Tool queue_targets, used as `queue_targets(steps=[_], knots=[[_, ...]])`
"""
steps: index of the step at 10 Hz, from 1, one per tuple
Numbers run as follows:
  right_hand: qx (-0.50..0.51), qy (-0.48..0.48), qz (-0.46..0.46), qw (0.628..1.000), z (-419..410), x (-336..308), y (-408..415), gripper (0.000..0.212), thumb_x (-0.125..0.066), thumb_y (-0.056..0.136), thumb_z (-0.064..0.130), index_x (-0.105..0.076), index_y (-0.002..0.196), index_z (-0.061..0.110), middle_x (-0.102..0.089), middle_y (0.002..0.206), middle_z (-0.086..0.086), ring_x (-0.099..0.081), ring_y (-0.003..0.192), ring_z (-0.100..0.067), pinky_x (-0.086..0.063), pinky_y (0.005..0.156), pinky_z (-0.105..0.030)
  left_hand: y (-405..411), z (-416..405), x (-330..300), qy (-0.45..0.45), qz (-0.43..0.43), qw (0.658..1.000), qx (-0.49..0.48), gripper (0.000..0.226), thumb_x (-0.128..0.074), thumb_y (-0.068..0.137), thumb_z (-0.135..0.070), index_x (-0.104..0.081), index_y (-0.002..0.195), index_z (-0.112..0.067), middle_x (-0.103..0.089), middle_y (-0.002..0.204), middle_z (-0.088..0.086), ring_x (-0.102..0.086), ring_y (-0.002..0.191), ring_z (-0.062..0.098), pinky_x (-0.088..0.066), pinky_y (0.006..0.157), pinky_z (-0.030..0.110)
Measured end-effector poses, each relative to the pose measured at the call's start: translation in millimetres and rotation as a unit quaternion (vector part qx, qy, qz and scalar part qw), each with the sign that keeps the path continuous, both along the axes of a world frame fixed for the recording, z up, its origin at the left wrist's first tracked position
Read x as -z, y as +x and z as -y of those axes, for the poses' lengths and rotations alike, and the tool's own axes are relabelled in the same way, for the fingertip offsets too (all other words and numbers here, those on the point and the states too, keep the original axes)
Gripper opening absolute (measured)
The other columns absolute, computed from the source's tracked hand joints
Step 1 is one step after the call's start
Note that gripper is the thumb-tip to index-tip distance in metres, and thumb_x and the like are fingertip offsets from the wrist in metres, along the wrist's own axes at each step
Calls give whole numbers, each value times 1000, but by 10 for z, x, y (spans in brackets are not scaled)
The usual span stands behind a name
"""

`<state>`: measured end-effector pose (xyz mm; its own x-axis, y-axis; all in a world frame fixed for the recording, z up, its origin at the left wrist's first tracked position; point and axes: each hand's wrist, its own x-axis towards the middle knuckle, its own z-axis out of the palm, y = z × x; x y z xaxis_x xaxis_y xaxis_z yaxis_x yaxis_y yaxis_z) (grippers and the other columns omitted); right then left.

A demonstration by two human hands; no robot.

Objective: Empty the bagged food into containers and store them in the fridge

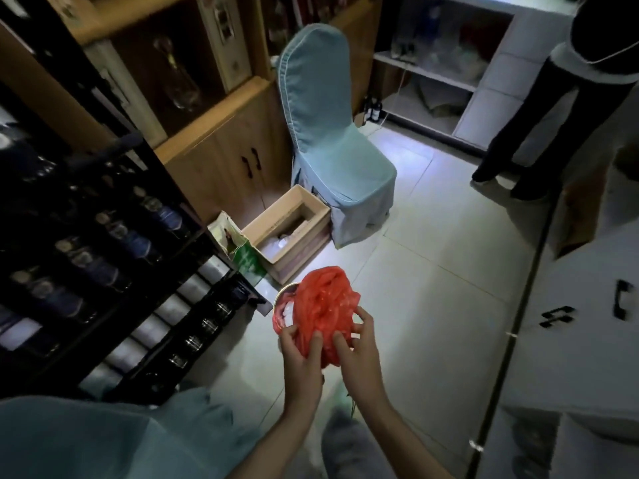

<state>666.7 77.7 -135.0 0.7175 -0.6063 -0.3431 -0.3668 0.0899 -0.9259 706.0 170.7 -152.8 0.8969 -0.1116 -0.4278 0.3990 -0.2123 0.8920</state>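
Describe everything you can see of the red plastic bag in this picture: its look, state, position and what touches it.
The red plastic bag is thin, glossy film, crumpled and bunched into loose folds. It is held in the air above the tiled floor, draped over a round container whose pale rim shows at its left edge, with something white visible there. The left hand and right hand both pinch its lower folds.
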Motion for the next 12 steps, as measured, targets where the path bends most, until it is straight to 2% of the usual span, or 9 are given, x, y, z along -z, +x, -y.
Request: queue_targets(steps=[1,3,5,6,7,8,10,11,12], knots=[[37,-11,-12,999,146,173,324,34,-64,101,27,-41,124,33,-62,111,16,-73,93,-12,-62,70,-24,320,198,118,-8,-37,999,-35,25,-67,97,-39,-51,115,-33,-69,117,13,-67,87,29,-53,72,69],[12,-51,-83,995,207,849,791,23,-70,95,21,-56,93,40,-56,107,7,-64,94,-3,-61,85,-36,778,288,767,69,-91,989,-95,28,-72,76,-58,-60,95,-41,-64,114,11,-71,94,31,-64,74,48],[-90,-16,-142,986,228,2025,1215,20,-64,97,38,-55,111,48,-51,121,20,-62,106,-2,-60,90,-28,1141,332,1936,120,-143,972,-140,21,-68,98,-36,-64,115,-24,-59,120,4,-67,104,27,-62,91,50],[-165,-10,-181,969,303,2928,1367,39,-60,93,50,-55,131,40,-55,128,12,-65,110,-8,-58,96,-33,1341,316,2841,114,-173,973,-102,29,-65,98,-43,-63,122,-27,-64,123,11,-70,107,32,-63,89,52],[-215,8,-201,956,391,3775,1499,48,-54,95,67,-54,136,41,-64,130,11,-67,114,-9,-59,97,-36,1560,244,3841,161,-201,966,-26,64,-56,83,-72,-61,130,-29,-67,123,4,-70,108,27,-62,91,52],[-226,35,-206,951,445,4337,1727,39,-58,98,55,-56,133,39,-68,124,14,-67,113,-7,-57,99,-34,1862,251,4524,166,-187,968,34,73,-47,81,-77,-57,138,-32,-66,132,4,-67,113,25,-60,96,48],[-293,-66,-218,929,523,5542,2044,48,-72,87,41,-59,132,30,-71,117,9,-68,104,-14,-55,93,-35,2510,317,5501,195,-166,952,167,90,-57,80,-47,-28,162,-26,-37,162,9,-40,146,31,-35,122,45],[-352,-144,-240,893,535,5898,2048,93,-56,78,61,-45,152,5,-58,144,-20,-57,130,-41,-48,108,-47,2656,199,5740,253,-176,929,203,81,-55,85,-43,-29,161,-31,-37,163,10,-39,147,33,-35,121,45],[-363,-131,-286,877,548,5733,1989,86,-59,81,54,-38,156,17,-50,153,-14,-51,137,-40,-46,111,-46,2592,27,5550,281,-133,912,269,72,-52,87,-43,-38,157,-28,-44,157,5,-43,143,32,-39,117,42]])
